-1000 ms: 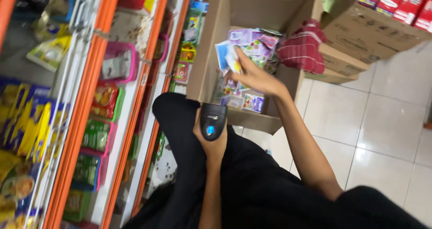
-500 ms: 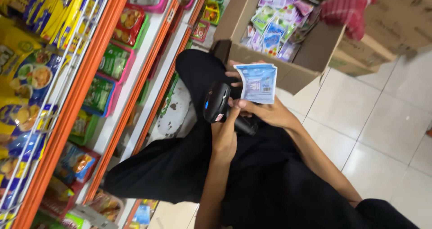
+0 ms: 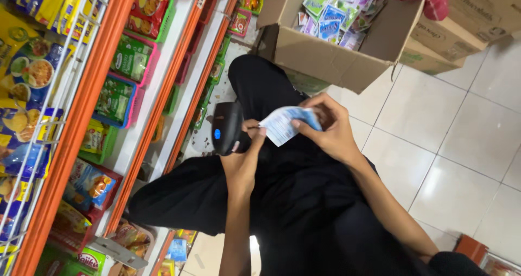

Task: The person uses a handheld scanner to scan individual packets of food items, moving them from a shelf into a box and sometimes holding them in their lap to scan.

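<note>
I take the scanner as my landmark. Far to its left I see the orange shelves, with baskets of green, yellow and blue packets lying between the rails. The scanner itself is black with a small blue light, and it lies over my black-trousered lap. My left hand is clenched round its handle from just below, fingers wrapped tight, so that hand is grasping the scanner and nothing else. Touching the scanner's right side is the sachet, white and blue, its long axis running nearly level, from the scanner's head out toward the right; its near end just meets the left thumb. My right hand pinches the sachet's far end between thumb and fingers, so the right hand carries it while the left is merely beside it. Above and to the right of the scanner stands the open box, with more sachets of the same kind heaped inside, well apart from both hands. Right of everything I see pale floor tiles.
</note>
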